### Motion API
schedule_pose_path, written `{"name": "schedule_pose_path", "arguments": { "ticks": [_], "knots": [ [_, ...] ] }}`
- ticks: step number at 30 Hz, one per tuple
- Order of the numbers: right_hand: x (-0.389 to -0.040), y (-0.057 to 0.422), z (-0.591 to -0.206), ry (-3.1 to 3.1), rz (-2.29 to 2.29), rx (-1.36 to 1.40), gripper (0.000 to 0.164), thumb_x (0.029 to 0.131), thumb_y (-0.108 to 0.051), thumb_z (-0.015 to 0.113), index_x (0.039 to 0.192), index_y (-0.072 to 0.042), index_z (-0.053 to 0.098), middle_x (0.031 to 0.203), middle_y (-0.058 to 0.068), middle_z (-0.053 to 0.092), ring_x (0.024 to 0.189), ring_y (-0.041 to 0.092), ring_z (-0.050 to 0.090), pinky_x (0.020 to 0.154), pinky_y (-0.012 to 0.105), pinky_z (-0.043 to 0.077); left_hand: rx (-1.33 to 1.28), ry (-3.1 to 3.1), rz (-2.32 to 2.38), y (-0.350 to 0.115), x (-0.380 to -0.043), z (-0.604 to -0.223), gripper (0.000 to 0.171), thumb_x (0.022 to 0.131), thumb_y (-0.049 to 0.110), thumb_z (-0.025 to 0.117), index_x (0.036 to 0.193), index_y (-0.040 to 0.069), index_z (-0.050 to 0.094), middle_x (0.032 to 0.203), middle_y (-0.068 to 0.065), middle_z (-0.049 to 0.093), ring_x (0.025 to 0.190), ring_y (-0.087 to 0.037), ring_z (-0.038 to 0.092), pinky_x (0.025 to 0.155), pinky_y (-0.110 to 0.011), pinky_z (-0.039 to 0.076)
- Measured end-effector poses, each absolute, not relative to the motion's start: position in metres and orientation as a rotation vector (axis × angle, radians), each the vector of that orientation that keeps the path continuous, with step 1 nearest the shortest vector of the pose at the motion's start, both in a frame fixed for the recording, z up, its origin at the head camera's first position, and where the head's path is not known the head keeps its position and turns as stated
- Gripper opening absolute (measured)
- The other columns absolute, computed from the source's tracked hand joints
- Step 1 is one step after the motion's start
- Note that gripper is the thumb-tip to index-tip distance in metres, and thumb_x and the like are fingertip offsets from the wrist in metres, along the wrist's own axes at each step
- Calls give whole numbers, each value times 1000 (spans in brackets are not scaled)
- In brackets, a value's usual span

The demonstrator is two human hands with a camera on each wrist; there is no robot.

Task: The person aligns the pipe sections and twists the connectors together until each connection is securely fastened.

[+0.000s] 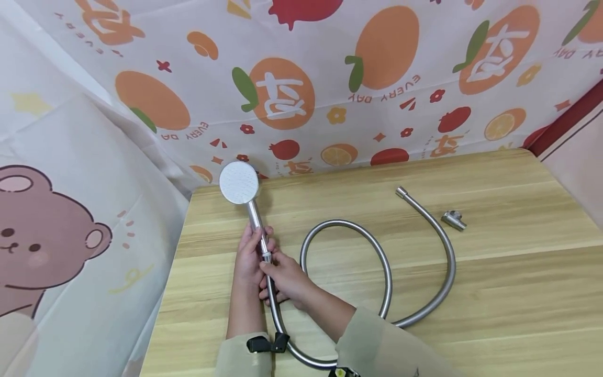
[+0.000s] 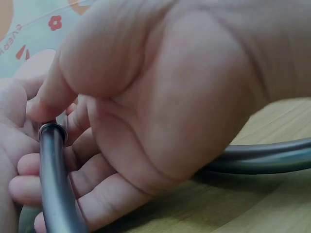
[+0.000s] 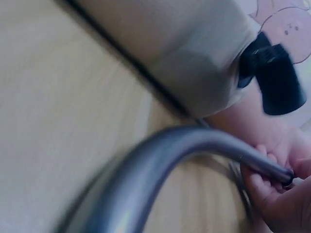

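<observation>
My left hand (image 1: pixel 248 256) grips the handle of a chrome shower head (image 1: pixel 238 182), its round white spray face turned up toward the head camera. Just below, my right hand (image 1: pixel 287 277) pinches the joint where a grey metal shower hose (image 1: pixel 346 222) meets the handle. In the left wrist view the right thumb and fingers (image 2: pixel 97 179) close round the hose end at its collar. The hose runs back under the wrists, loops on the table and ends in a free metal connector (image 1: pixel 401 192). The right wrist view shows the hose (image 3: pixel 194 141) curving to the hands.
On the right of the wooden table (image 1: pixel 518 293) lies a small chrome fitting (image 1: pixel 454 220). Behind the table hangs a fruit-printed cloth (image 1: pixel 330 78), and a bear-printed cloth (image 1: pixel 94 220) hangs at the left. A black wrist camera (image 1: pixel 268 343) sits on the left sleeve.
</observation>
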State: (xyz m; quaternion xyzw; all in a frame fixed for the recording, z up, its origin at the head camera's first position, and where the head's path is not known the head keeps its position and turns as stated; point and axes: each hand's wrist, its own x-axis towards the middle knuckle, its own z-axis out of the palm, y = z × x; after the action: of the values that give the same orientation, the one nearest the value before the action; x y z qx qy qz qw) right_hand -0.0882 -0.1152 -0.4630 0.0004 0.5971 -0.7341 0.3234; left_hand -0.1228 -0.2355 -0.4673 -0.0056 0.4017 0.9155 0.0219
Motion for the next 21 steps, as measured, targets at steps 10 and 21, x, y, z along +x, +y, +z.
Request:
{"name": "schedule_pose_path", "arguments": {
  "ticks": [10,21],
  "knots": [
    [-74,-115,-459,1474,-2087,166,34,97,-15,58,129,-6,47,90,6,63,68,16,59,58,25,52,63,1268,2772,-235,-125,-471,18,107,14,35,122,13,45,95,-3,61,63,-11,59,58,-22,48],
    [-73,-111,-464,1251,-2229,253,40,92,-17,67,122,-5,45,86,6,64,64,14,59,60,24,52,117,1080,2819,-233,-121,-468,20,108,13,29,123,14,43,93,-3,55,69,-13,57,66,-26,48]
  ]
}}
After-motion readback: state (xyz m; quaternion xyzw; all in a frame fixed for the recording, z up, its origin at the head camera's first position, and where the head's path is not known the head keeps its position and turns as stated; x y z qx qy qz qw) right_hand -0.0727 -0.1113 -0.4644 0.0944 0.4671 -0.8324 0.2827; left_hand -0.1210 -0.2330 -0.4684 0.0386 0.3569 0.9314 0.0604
